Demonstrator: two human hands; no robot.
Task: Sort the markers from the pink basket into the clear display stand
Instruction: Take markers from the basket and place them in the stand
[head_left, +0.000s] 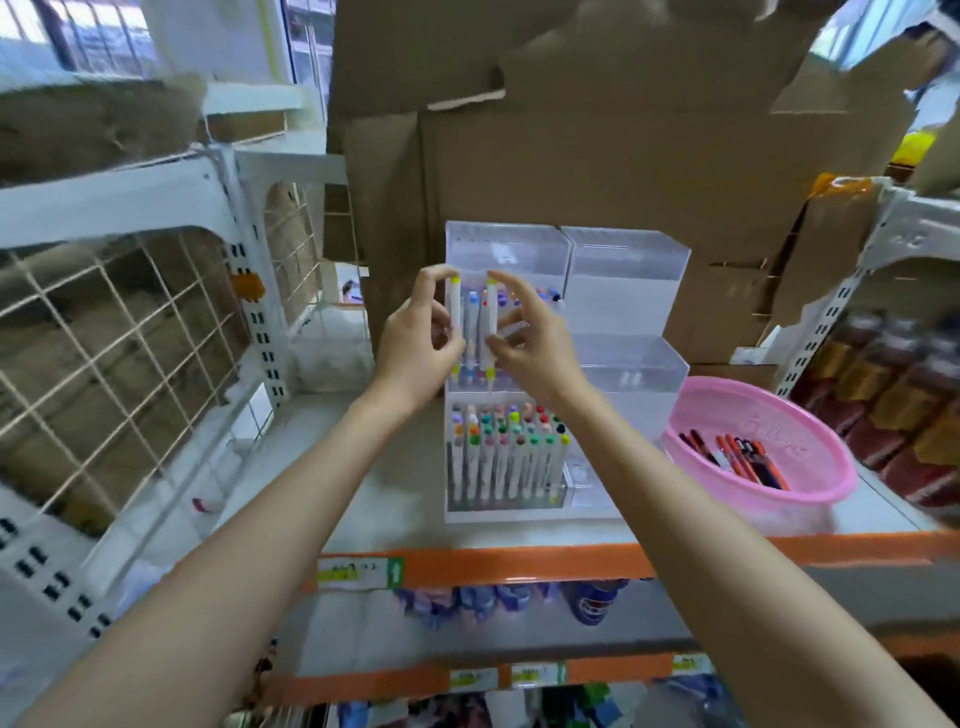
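Stacked cardboard boxes (623, 156) close off the back of the bay. In front of them runs the white shelf with the orange front edge (519, 564), with a wire grid rack (130, 338) to the left. The clear display stand (628, 291) sits mid-shelf with its back to the cardboard. It is stepped in tiers, so the caps in each row show above the row in front. The left column's lower tier (506, 457) is packed with white markers standing upright, coloured caps up. The upper tier (519, 301) looks partly filled, and the right column looks bare. The pink basket (753, 387) stands just beside the stand on the right, probably placed there for a short reach. The dark and orange pens in the basket (737, 457) lie loose at its bottom. Both hands are raised in front of the upper tier. The left hand (421, 343) pinches a yellow-capped marker (455, 322) between thumb and curled fingers. The right hand (530, 343) pinches a second yellow-capped marker (489, 327) the same way, with its index finger arched over the cap. Both markers are held vertical, cap up and parallel, with a slight gap between them. This orientation matches the stored rows, so judged step: lining up the pair for insertion into the upper tier. Slot openings behind the hands are blurred, so the target holes cannot be told.
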